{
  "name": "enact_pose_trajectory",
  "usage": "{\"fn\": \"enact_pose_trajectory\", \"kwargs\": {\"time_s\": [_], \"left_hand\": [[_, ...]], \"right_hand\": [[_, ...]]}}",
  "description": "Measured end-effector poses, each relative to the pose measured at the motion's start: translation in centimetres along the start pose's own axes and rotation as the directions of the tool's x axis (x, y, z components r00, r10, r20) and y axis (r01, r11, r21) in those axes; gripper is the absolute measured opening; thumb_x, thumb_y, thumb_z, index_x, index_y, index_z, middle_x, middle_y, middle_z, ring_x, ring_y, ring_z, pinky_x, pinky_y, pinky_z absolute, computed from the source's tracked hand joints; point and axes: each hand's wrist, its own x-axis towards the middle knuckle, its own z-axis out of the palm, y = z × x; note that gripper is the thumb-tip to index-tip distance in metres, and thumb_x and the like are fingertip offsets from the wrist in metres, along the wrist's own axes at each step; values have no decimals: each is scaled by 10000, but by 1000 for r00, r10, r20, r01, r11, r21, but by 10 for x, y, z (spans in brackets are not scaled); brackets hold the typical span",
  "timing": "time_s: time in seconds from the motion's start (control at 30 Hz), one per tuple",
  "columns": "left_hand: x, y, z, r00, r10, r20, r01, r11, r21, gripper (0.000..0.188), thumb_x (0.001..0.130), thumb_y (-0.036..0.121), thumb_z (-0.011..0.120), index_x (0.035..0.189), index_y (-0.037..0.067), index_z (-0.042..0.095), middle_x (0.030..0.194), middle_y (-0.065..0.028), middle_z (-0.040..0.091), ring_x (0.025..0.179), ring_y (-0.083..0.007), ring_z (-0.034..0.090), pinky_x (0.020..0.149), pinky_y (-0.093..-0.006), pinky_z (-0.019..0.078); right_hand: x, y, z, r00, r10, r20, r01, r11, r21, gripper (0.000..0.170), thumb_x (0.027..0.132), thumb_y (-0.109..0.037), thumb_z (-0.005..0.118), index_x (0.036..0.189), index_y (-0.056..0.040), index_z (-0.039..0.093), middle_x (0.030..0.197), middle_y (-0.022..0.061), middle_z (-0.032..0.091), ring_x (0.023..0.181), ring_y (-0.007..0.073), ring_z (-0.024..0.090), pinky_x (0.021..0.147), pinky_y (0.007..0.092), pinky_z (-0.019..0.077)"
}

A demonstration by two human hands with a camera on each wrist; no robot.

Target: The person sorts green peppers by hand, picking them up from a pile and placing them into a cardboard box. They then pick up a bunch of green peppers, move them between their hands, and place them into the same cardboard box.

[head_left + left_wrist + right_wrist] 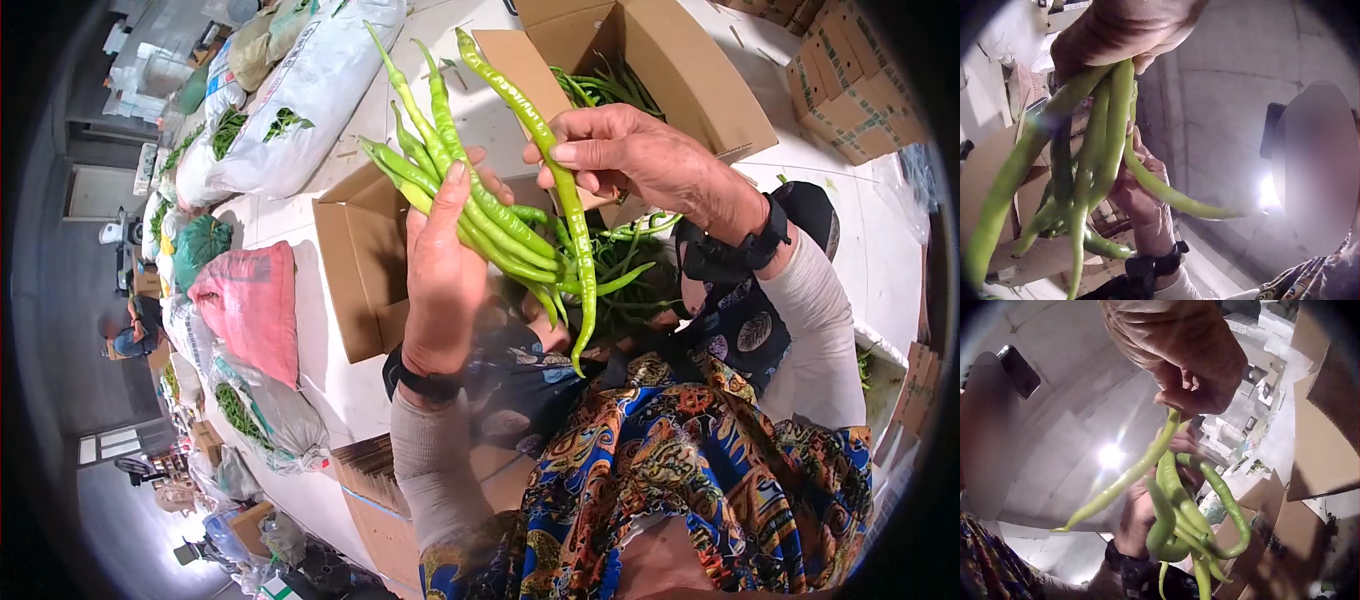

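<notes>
Several green peppers [510, 235] are being clamped in the grip of the left hand [445, 285], near an open box [350, 240]. Just beside them, the grip of the right hand [650, 165] is pinching one long pepper [573, 207], and dark green pods [625, 88] are lying in a farther box [705, 75].

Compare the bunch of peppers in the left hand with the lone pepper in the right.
The bunch is several peppers; the lone pepper is just one. The left hand grips the bunch, while the right hand pinches the lone pepper. The bunch's ends splay in different directions; the lone pepper makes one gently curved line. Both show long, slender, glossy green peppers.
</notes>
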Motion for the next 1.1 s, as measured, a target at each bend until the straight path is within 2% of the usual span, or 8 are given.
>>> {"fn": "enact_pose_trajectory", "kwargs": {"time_s": [0.2, 0.4, 0.47, 0.6, 0.67, 0.73, 0.87, 1.1], "left_hand": [[2, -1, -7, 998, -15, 60, 19, 997, -76, 321, 893, 88, 550, 1171, -60, 490, 907, -109, 535, 853, -205, 507, 813, -324, 449], [5, -2, -11, 998, -5, 56, 9, 998, -69, 337, 872, 69, 544, 1174, -68, 483, 946, -130, 531, 878, -216, 510, 825, -329, 448], [6, -3, -12, 999, -4, 54, 8, 998, -68, 337, 870, 65, 543, 1173, -69, 483, 953, -133, 531, 890, -220, 513, 828, -330, 449], [4, -4, -5, 997, -13, 76, 11, 999, 33, 330, 879, 77, 536, 1171, -68, 489, 930, -131, 558, 873, -212, 539, 827, -332, 456], [-1, -3, 2, 994, -56, 92, 48, 995, 84, 326, 885, 87, 536, 1172, -61, 494, 911, -127, 573, 852, -207, 554, 814, -331, 464], [-7, -1, 13, 986, -142, 89, 122, 973, 195, 319, 897, 113, 541, 1176, -38, 505, 870, -109, 602, 812, -195, 585, 767, -320, 485], [-6, -4, 11, 972, -181, 151, 152, 971, 187, 278, 912, 130, 546, 1153, -8, 526, 897, -95, 626, 820, -180, 607, 737, -303, 501], [-4, -3, 6, 995, -85, 45, 78, 986, 147, 264, 921, 106, 515, 1164, -1, 518, 929, -81, 605, 822, -155, 587, 670, -262, 457]], "right_hand": [[-2, 1, -18, 996, -86, -24, 84, 994, -74, 244, 858, -313, 685, 772, -92, 628, 677, -65, 552, 560, 14, 400, 502, 166, 291], [-8, -10, -24, 981, -133, -142, 119, 988, -100, 334, 912, -400, 593, 807, -84, 560, 655, -37, 519, 571, 47, 497, 510, 195, 415], [-9, -11, -18, 966, -192, -173, 195, 981, -4, 332, 932, -393, 558, 834, -76, 549, 675, -19, 532, 584, 74, 525, 535, 212, 457], [-5, -2, 9, 980, -45, -195, 82, 979, 187, 244, 919, -278, 598, 834, -65, 514, 707, 19, 547, 590, 95, 554, 512, 236, 481], [8, 14, 4, 977, -149, -154, 154, 988, 20, 283, 840, -273, 700, 873, -39, 546, 634, -23, 494, 493, 60, 418, 425, 208, 298], [10, 8, 14, 994, -57, -97, 65, 995, 80, 317, 812, -296, 726, 936, -35, 596, 601, -64, 437, 490, 41, 362, 429, 208, 225], [18, 10, 24, 983, -39, -177, 48, 998, 42, 301, 822, -286, 717, 984, -48, 630, 585, -91, 411, 484, 14, 346, 416, 201, 205], [7, 10, 23, 997, -55, -52, 60, 994, 90, 329, 850, -284, 700, 1076, -61, 612, 769, -37, 621, 512, -4, 400, 415, 172, 219]]}}
